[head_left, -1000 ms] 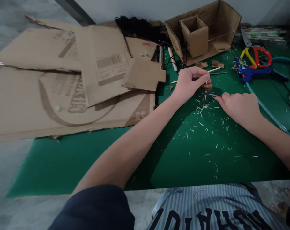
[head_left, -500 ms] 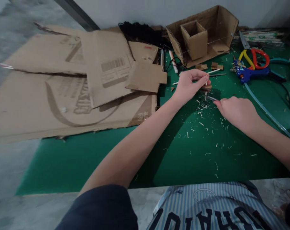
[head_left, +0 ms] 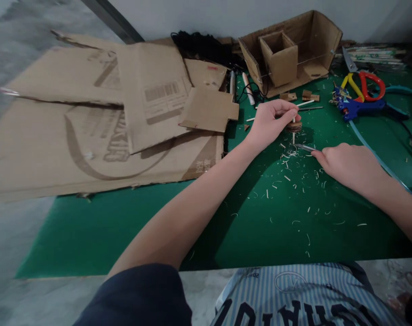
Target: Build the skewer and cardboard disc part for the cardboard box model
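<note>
My left hand (head_left: 273, 121) pinches a thin pale wooden stick (head_left: 293, 137) that runs through a small brown layered cardboard disc (head_left: 294, 127). The stick's lower end points down toward the green table. In my right hand (head_left: 343, 164) is a knife, its narrow metal blade (head_left: 305, 147) pointing left with the tip close to the stick's lower end. Curled wood shavings (head_left: 289, 154) lie in a small heap below the stick and scattered toward me. The knife's handle is hidden in my fist.
Large flattened cardboard sheets (head_left: 158, 104) cover the table's left side. A cardboard box structure (head_left: 280, 63) stands at the back. Scissors (head_left: 372, 86) with red and yellow handles and a blue glue gun (head_left: 362, 108) lie to the right. Loose sticks and cardboard scraps lie beyond my left hand.
My right hand and the knife have moved down and to the right along the stick, baring more of its lower end. My left hand keeps its hold. The view has shifted slightly.
</note>
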{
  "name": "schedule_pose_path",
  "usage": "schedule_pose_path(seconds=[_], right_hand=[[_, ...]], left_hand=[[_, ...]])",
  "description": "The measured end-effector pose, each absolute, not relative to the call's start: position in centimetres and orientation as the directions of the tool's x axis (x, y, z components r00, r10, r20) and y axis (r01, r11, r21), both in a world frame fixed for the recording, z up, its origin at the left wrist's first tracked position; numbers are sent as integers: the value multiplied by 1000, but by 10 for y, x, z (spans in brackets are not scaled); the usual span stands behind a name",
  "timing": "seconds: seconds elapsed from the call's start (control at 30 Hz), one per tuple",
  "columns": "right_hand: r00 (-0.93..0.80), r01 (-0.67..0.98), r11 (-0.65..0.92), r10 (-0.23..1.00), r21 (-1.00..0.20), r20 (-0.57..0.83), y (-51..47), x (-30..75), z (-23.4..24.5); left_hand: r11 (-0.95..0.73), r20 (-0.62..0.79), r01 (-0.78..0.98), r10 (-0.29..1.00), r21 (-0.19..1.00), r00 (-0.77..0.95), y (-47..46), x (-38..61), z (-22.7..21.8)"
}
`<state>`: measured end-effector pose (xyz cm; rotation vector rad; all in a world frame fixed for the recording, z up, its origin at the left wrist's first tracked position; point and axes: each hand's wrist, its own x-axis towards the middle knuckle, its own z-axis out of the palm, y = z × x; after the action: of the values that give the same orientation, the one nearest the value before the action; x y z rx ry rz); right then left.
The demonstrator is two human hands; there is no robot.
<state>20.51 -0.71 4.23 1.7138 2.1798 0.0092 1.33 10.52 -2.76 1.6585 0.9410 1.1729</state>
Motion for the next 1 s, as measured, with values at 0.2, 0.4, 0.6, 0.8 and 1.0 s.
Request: schedule_pose_path(seconds=[0.2, 0.4, 0.6, 0.8, 1.0], right_hand=[[-218, 943, 248, 964, 223, -151, 1, 213, 38], [-230, 945, 256, 963, 206, -141, 8, 206, 32], [-220, 946, 239, 969, 219, -107, 5, 207, 28], [-217, 944, 247, 964, 219, -154, 5, 203, 32], [-194, 949, 243, 953, 200, -233, 8, 199, 39]], left_hand=[[-345, 307, 105, 912, 933, 270, 103, 13, -25], [-340, 301, 106, 913, 934, 277, 104, 14, -24], [-338, 306, 71, 908, 938, 285, 104, 14, -25], [-319, 287, 66, 911, 945, 296, 105, 14, -26], [-320, 282, 82, 909, 944, 307, 107, 14, -27]])
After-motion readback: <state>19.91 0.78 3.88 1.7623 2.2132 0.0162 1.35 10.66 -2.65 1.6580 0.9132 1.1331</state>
